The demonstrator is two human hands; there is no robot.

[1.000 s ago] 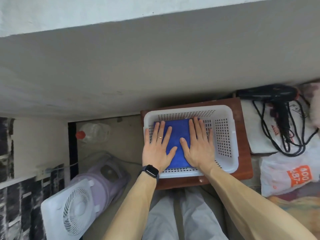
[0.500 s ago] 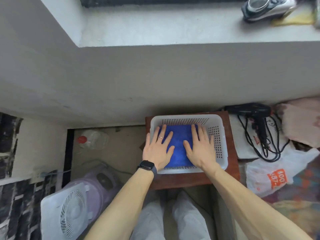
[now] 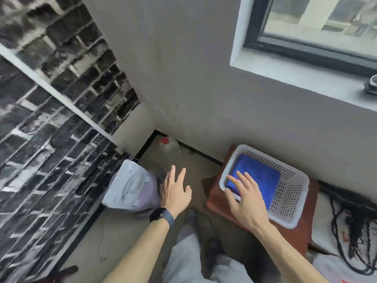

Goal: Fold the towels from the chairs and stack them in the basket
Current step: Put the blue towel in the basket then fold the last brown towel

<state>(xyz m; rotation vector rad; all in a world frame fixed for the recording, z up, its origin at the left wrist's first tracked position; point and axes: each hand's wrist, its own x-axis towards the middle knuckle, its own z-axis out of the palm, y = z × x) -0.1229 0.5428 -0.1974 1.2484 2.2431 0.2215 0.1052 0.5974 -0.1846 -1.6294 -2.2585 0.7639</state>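
A folded blue towel (image 3: 259, 176) lies flat in the white perforated basket (image 3: 293, 193), which stands on a reddish-brown stool (image 3: 297, 235) by the wall. My right hand (image 3: 244, 199) hovers over the basket's near left rim, fingers spread, holding nothing. My left hand (image 3: 175, 190), with a dark watch at the wrist, is out over the floor to the left of the stool, open and empty. No chairs or other towels are in view.
A white and lilac fan (image 3: 132, 186) stands on the floor beside my left hand. A clear bottle with a red cap (image 3: 168, 146) sits in the corner. Black cables (image 3: 350, 227) lie right of the stool. A window sill (image 3: 306, 80) runs above.
Both hands have lifted off the blue towel; the left one swung out left over the floor. The camera has turned left and tilted, bringing the brick-patterned wall and window into view.
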